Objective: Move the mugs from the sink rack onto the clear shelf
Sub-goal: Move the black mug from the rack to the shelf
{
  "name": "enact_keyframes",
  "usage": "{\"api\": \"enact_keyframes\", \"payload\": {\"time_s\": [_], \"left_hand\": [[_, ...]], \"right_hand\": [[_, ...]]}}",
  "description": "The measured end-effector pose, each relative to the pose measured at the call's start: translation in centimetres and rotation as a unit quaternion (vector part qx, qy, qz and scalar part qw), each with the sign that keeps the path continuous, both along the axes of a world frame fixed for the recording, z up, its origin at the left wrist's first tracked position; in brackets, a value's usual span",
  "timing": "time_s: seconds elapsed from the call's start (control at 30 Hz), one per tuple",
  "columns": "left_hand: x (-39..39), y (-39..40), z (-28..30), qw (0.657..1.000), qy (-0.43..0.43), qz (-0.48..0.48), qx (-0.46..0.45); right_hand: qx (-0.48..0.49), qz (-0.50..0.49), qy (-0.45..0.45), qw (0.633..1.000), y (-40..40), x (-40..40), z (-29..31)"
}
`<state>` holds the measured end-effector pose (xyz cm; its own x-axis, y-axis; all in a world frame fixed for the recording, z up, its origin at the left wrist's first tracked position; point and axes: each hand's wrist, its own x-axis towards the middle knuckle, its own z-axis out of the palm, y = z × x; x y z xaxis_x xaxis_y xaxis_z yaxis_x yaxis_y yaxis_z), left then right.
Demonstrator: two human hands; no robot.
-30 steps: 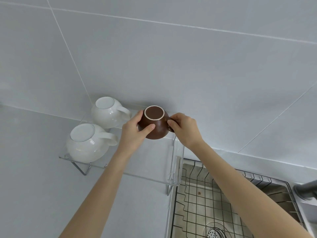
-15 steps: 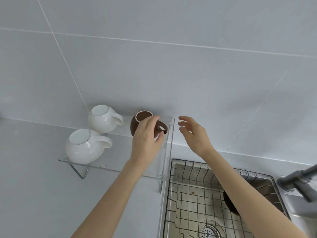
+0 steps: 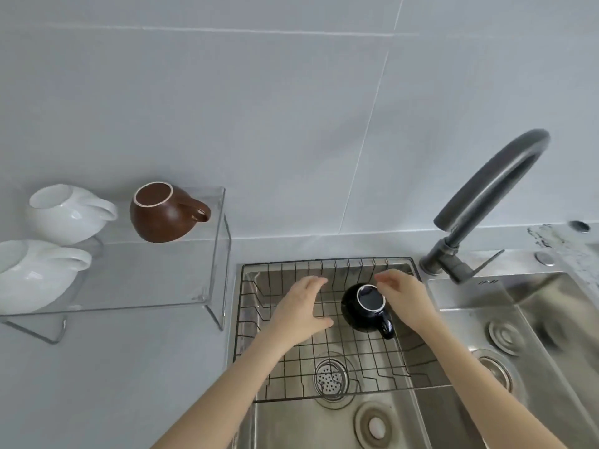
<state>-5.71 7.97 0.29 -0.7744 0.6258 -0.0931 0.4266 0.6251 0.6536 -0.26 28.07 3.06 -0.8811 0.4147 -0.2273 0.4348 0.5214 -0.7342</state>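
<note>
A black mug (image 3: 365, 309) stands upside down on the wire sink rack (image 3: 291, 361), its handle towards me. My left hand (image 3: 301, 311) hovers open over the rack just left of the mug, not touching it. My right hand (image 3: 406, 299) is open at the mug's right side, fingers close to its base rim. On the clear shelf (image 3: 155, 273) at the left stand a brown mug (image 3: 163, 215) and two white mugs (image 3: 66, 213) (image 3: 29, 275), all upside down.
A dark curved faucet (image 3: 486, 196) rises at the right behind the sink. A second steel basin (image 3: 525, 345) lies to the right of the rack. The sink drain (image 3: 330, 379) shows beneath the rack. The grey tiled wall stands behind.
Both hands let go of the brown mug on the shelf and moved down right to the black mug in the sink rack. The view dropped towards the sink.
</note>
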Motion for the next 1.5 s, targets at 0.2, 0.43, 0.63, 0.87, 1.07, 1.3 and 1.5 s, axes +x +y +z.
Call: {"api": "enact_keyframes", "payload": {"time_s": [0.2,0.43,0.63,0.87,1.07,1.3,1.5], "left_hand": [[0.1,3.5,-4.6,0.996,-0.087,-0.009,-0.022],[-1.6,7.4,-6.8,0.992,-0.125,-0.010,-0.007],[-2.4,8.7,-8.0,0.992,-0.126,-0.008,0.007],[-2.8,8.7,-8.4,0.990,-0.138,0.006,0.039],[-2.6,8.5,-8.2,0.987,-0.148,0.031,0.055],[-2.1,7.3,-6.4,0.987,-0.126,0.060,0.082],[-2.9,4.8,-1.1,0.989,-0.061,0.068,0.119]], "right_hand": [[0.016,-0.041,-0.104,0.994,2.2,2.7,-5.1],[-0.009,-0.064,-0.104,0.992,1.9,3.1,-8.6],[-0.030,-0.092,-0.059,0.994,1.8,3.3,-9.7],[-0.058,-0.107,-0.025,0.992,2.1,3.1,-10.4],[-0.076,-0.111,-0.007,0.991,2.3,3.0,-10.8],[-0.079,-0.095,0.012,0.992,1.9,2.7,-9.2],[-0.075,-0.059,0.067,0.993,0.7,1.3,-3.8]]}}
